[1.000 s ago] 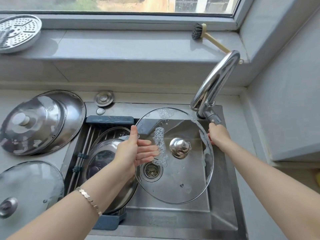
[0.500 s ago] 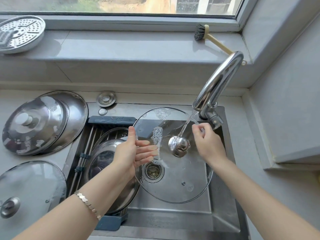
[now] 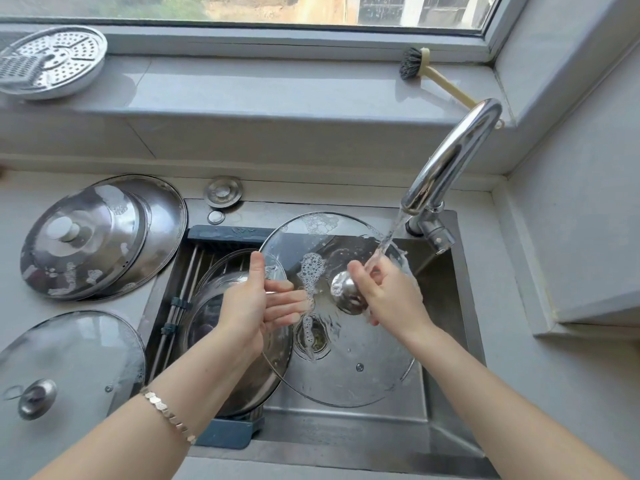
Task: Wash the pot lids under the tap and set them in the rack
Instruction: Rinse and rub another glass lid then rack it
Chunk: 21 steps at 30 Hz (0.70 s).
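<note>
Left hand point(image 3: 256, 299) pinches the lid's point(image 3: 346, 368) left rim, thumb on the near face, fingers flat behind the glass. Right hand point(image 3: 388, 292) curls round the knob point(image 3: 346, 289) under the tap's point(image 3: 450, 157) stream. The lid hangs tilted over the sink point(image 3: 440, 403), beside the rack point(image 3: 221, 234), where a steel lid point(image 3: 242, 386) leans. Suds point(image 3: 313, 268) streak the glass, so the rim grip is likely slick. A hard rub on the knob could twist the lid out of the pinch and drop it into the sink, where it may chip or shatter. Water striking the knob could spray onto the counter point(image 3: 519, 393). Foam point(image 3: 320, 223) at the upper edge sits outside the stream and might go unrinsed.
</note>
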### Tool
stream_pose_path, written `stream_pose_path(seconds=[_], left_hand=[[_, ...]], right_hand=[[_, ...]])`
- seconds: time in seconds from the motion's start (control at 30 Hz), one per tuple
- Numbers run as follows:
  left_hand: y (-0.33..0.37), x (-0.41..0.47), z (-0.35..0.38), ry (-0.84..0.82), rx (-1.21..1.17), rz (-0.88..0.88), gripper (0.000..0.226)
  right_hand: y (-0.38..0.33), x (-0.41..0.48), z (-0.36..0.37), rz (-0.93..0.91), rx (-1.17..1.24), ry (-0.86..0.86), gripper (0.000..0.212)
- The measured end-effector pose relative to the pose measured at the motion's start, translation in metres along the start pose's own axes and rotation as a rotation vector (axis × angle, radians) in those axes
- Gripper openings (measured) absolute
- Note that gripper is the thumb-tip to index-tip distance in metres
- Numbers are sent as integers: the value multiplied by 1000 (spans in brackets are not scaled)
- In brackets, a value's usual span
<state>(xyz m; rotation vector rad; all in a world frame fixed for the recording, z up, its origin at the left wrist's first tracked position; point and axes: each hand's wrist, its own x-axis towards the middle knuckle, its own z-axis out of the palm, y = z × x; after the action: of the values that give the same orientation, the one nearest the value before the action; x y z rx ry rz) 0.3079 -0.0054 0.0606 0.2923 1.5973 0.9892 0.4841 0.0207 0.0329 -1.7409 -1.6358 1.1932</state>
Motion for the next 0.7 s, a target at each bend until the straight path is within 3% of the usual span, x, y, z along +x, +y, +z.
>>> stream_pose_path(seconds=[0.1,0.17,0.27,0.4,0.57,0.7], left_hand=[[-4,-5,5,-8,21,-2,59],[-6,-6,11,2,46,13,61],[-10,-8,22,33,73,35,59],[-12,-11,28,59,47,30,55],[-7,-14,32,44,69,82,60],[-9,-12,26,45,63,51,65]], right_hand=[[-3,5,-3,8,-161,180,31],[-9,4,5,-66,-351,191,27],[-17,-14,37,-310,-605,169,48],[-18,-33,62,-528,-609,40,55],[-38,-21,53,-303,-481,97,75],[-40,-24,57,-466,-571,55,61]])
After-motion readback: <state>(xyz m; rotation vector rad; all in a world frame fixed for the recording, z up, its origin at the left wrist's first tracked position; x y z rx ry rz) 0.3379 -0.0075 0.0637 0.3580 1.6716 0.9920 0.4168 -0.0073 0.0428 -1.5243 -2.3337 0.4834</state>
